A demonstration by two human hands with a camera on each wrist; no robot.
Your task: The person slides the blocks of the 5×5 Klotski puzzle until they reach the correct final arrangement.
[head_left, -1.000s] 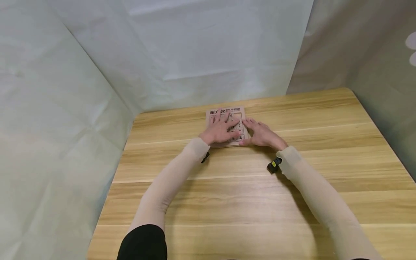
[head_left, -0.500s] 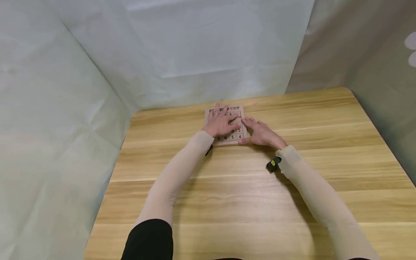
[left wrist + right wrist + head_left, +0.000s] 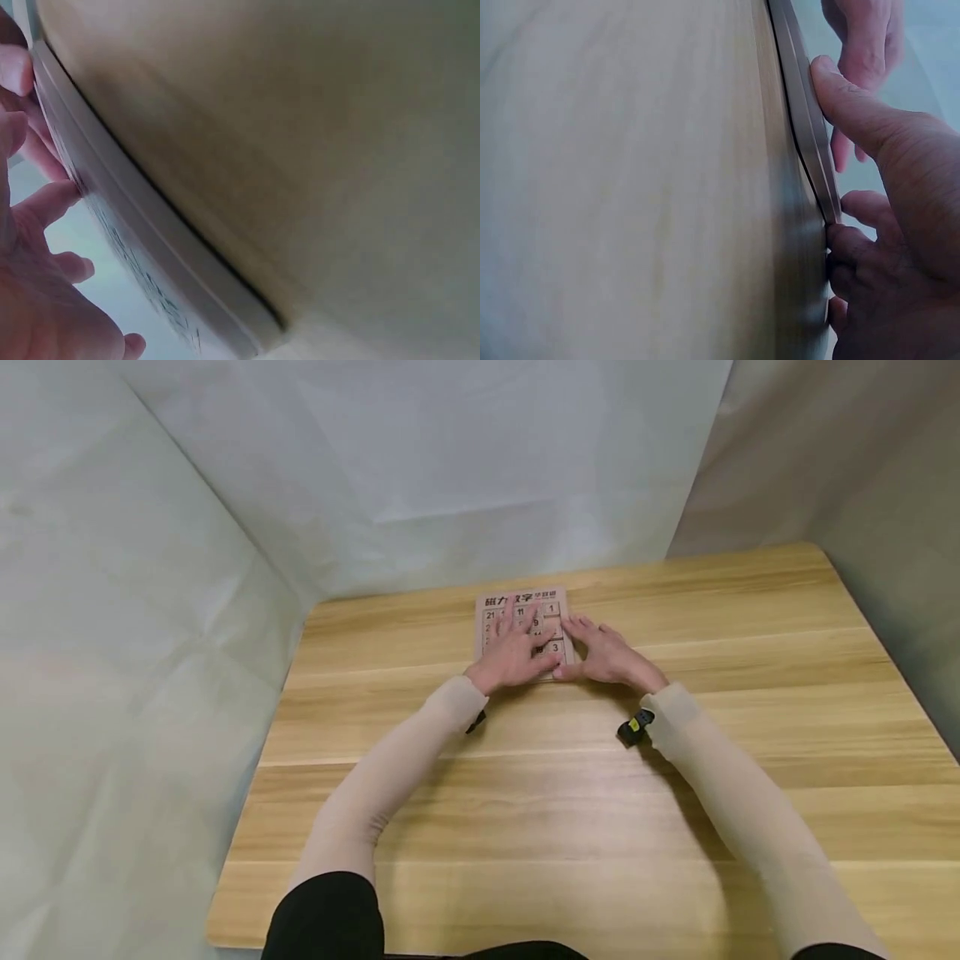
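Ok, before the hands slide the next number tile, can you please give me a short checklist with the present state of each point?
1. Number puzzle board lies flat on the wooden table: ok.
2. Left hand rests on the board with fingers spread over the tiles: ok.
3. Right hand steadies the board's right edge, thumb against its side in the right wrist view: ok.
4. Empty slot next to the tile to be moved: cannot tell, the left hand covers most of the grid.
5. Numbers readable: partly; 21, 11, 1 and 3 show, the rest are hidden.
6. Board away from the table edges: ok.
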